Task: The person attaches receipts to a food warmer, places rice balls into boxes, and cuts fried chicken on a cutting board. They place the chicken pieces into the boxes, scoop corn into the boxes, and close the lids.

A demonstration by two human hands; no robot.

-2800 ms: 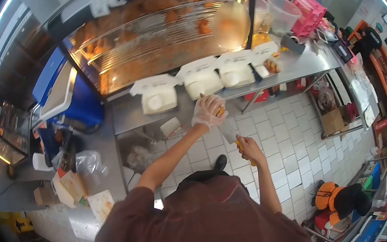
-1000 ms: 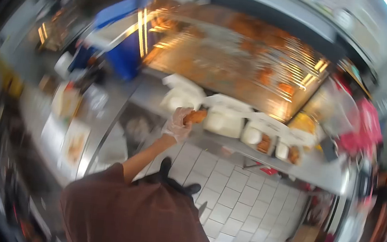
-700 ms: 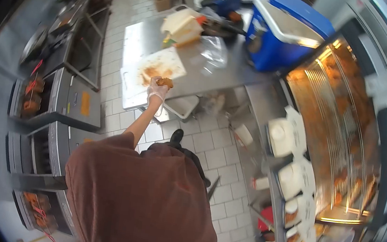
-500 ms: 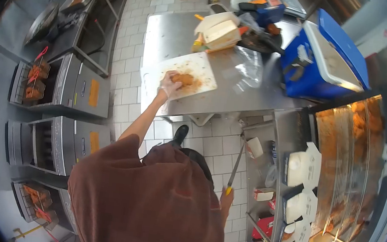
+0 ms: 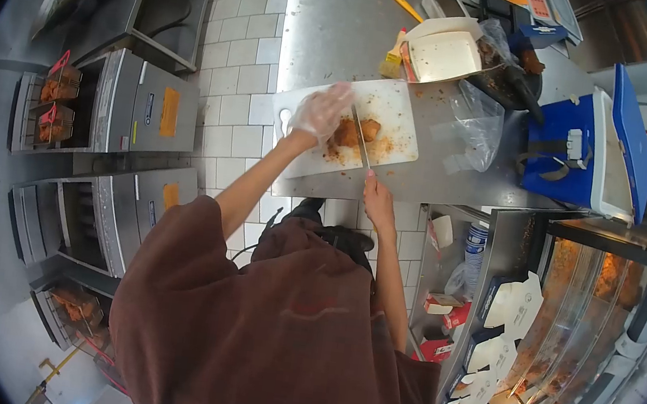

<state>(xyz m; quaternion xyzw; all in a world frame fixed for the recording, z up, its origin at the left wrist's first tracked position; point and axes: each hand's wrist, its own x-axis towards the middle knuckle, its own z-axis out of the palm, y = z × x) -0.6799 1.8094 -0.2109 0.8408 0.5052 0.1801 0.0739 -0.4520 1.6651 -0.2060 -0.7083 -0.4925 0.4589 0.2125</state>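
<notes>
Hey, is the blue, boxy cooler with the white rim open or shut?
Open. The blue, boxy cooler has its flat blue lid standing away from the white rim, leaving the pale interior exposed.

Pale tiled floor beside a steel table, metal fryers left, warm-lit cabinet right

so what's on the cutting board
Fried chicken with the knife across it, plus scattered crumbs. The gloved left hand hides part of the board, so whatever is under it can't be seen.
</notes>
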